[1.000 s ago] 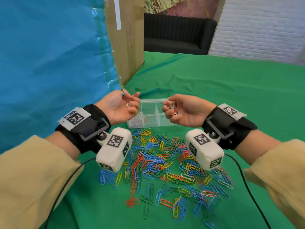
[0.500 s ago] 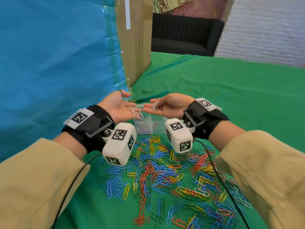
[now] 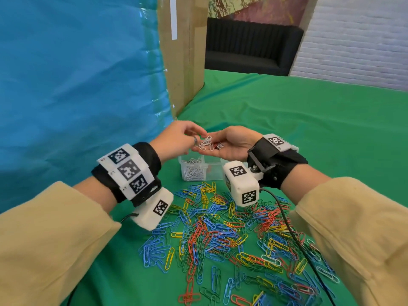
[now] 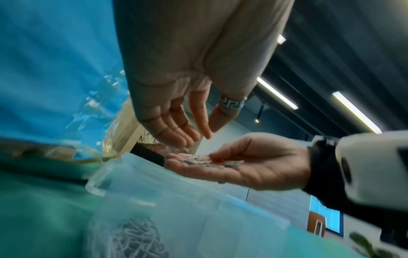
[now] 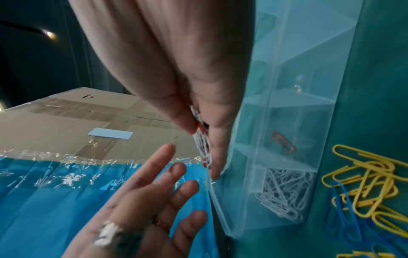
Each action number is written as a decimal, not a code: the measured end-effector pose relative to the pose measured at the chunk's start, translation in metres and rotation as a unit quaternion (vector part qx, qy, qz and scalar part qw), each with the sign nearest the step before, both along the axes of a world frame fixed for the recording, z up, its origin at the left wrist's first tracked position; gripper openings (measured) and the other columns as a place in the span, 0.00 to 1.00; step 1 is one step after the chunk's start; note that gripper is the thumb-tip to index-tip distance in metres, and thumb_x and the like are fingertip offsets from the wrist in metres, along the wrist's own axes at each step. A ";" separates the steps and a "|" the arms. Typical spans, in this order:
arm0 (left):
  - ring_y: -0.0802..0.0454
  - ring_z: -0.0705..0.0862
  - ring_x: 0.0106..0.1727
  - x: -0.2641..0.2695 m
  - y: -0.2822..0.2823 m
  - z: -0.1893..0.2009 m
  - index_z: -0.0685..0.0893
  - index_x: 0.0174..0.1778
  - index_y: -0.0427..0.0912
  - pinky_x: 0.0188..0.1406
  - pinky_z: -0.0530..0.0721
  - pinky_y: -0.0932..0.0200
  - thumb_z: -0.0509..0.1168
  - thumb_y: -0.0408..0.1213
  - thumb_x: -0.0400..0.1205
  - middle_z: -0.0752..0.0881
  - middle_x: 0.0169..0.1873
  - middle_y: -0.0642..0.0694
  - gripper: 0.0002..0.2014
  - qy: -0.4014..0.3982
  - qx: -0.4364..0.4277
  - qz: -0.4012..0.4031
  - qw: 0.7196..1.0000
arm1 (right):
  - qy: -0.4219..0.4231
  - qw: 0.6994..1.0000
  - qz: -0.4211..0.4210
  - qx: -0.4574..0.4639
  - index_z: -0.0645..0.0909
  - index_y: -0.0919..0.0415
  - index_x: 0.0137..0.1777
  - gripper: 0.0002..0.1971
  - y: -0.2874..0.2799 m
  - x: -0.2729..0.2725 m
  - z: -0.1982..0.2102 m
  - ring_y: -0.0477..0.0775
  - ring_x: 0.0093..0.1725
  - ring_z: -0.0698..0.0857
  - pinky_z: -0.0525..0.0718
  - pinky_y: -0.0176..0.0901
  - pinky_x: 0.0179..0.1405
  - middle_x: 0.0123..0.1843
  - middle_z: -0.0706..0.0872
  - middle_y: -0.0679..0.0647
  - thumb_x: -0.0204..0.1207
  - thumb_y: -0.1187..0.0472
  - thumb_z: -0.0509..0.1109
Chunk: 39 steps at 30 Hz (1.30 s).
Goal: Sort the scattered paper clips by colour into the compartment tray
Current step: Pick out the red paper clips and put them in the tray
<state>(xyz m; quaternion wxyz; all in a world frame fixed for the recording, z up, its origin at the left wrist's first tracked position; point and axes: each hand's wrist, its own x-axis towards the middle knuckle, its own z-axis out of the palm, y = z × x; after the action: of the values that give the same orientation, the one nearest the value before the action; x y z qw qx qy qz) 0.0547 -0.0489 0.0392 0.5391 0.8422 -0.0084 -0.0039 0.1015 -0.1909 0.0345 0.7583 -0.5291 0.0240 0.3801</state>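
My right hand [image 3: 217,147] is palm up above the clear compartment tray [image 3: 213,174]. It carries a small heap of white paper clips [image 3: 205,142] with a red one among them, and the thumb lies on the heap [image 4: 203,159]. My left hand [image 3: 195,138] hovers palm down just over that heap with relaxed fingers [image 4: 187,137] and holds nothing. The tray's left compartment holds several white clips [image 5: 284,190]. A single red clip [image 5: 283,142] lies in the compartment beside it. The scattered coloured clips [image 3: 220,235] cover the green cloth in front of the tray.
A tall cardboard box [image 3: 183,51] stands just behind the tray, and a blue plastic sheet [image 3: 77,85] is on the left. A black cable [image 3: 293,237] runs from the right wrist across the clip pile. Green cloth [image 3: 309,129] stretches to the right and back.
My right hand moved left over the tray with its clips. My left hand turned from palm up to palm down, no longer holds clips, and now reaches over the right palm.
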 end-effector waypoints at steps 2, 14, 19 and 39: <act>0.71 0.77 0.23 0.003 0.000 -0.006 0.85 0.51 0.41 0.21 0.72 0.77 0.61 0.23 0.79 0.79 0.32 0.52 0.12 -0.034 0.069 -0.023 0.997 | -0.003 1.000 0.002 -0.009 0.74 0.78 0.53 0.16 0.002 -0.001 -0.001 0.65 0.41 0.88 0.88 0.51 0.43 0.47 0.83 0.69 0.83 0.75 0.43; 0.59 0.81 0.38 0.008 0.017 -0.022 0.85 0.50 0.40 0.44 0.79 0.66 0.65 0.20 0.75 0.87 0.46 0.43 0.13 -0.023 0.178 -0.055 0.982 | 0.001 0.999 0.017 -0.039 0.70 0.78 0.67 0.23 0.013 -0.005 -0.013 0.59 0.45 0.89 0.88 0.44 0.39 0.43 0.87 0.67 0.80 0.80 0.38; 0.52 0.82 0.40 0.011 0.027 -0.019 0.85 0.51 0.42 0.48 0.84 0.51 0.62 0.21 0.77 0.86 0.43 0.46 0.14 -0.038 0.179 -0.032 0.983 | -0.013 0.999 -0.018 -0.044 0.61 0.76 0.75 0.22 0.012 -0.003 -0.013 0.69 0.72 0.73 0.76 0.54 0.65 0.73 0.70 0.71 0.82 0.79 0.44; 0.54 0.76 0.11 0.007 0.024 -0.036 0.71 0.54 0.41 0.10 0.70 0.70 0.51 0.28 0.86 0.80 0.18 0.42 0.06 0.149 0.043 -0.005 0.988 | -0.497 0.619 0.251 -0.554 0.83 0.69 0.57 0.18 0.023 -0.016 -0.017 0.59 0.48 0.82 0.72 0.40 0.43 0.55 0.86 0.65 0.83 0.54 0.61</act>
<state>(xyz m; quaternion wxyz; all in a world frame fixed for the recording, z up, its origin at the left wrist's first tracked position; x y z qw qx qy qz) 0.0617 -0.0246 0.0032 0.4978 0.8545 0.0677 -0.1324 0.0860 -0.1678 0.0179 0.0929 -0.9425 -0.2840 0.1498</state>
